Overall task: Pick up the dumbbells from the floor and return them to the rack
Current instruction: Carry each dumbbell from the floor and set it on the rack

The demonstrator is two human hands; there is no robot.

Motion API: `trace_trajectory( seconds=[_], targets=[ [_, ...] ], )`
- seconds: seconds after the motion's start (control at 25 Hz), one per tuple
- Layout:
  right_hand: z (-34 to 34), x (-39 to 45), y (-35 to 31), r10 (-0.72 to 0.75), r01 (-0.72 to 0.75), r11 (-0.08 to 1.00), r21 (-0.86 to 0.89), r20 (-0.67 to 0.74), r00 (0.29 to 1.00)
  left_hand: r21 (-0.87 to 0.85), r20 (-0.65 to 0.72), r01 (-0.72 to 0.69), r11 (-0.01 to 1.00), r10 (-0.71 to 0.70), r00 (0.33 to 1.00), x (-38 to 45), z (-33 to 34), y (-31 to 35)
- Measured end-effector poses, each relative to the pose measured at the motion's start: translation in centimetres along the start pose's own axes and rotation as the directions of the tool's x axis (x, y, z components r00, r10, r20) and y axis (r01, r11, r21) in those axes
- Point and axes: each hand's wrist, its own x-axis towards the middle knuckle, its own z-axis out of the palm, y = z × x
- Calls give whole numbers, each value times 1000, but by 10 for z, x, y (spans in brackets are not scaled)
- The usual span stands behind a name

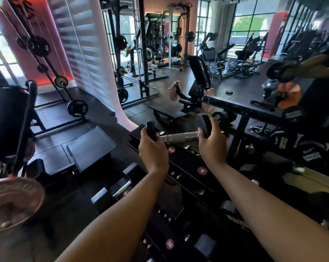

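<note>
I hold one black dumbbell point(178, 138) by its two ends over the top of the dumbbell rack point(186, 163). My left hand point(152, 146) grips the dumbbell's left head. My right hand point(212, 144) grips its right head. The silver knurled handle shows between my hands. The rack is black, slopes down toward me and carries round pink weight labels. Several other black dumbbells point(120, 186) rest on its lower tiers.
A mirror wall stands right behind the rack and reflects the gym and more dumbbells point(282, 142). A black bench point(89, 146) sits to the left. A pink weight plate point(14, 203) is at the near left. Squat racks point(141, 53) fill the background.
</note>
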Motion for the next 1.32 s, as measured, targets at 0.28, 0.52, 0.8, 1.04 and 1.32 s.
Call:
trace_trajectory(
  seconds=[0.28, 0.52, 0.8, 1.04, 1.32],
  targets=[
    [171, 108, 51, -5, -4, 999, 48, 168, 986, -11, -66, 154, 988, -154, 986, 150, 79, -79],
    [316, 183, 88, -83, 71, 997, 44, 417, 905, -32, -211, 355, 934, -353, 911, 253, 136, -163],
    [421, 209, 134, 25, 30, 995, -95, 527, 849, 19, -221, 477, 879, -462, 859, 316, 187, -244],
    [465, 217, 167, 45, 38, 990, -134, 562, 826, 42, -226, 564, 825, -542, 810, 330, 219, -276],
    [460, 208, 180, 28, 24, 996, -89, 537, 843, 39, -226, 546, 837, -525, 820, 318, 222, -276]
  ],
)
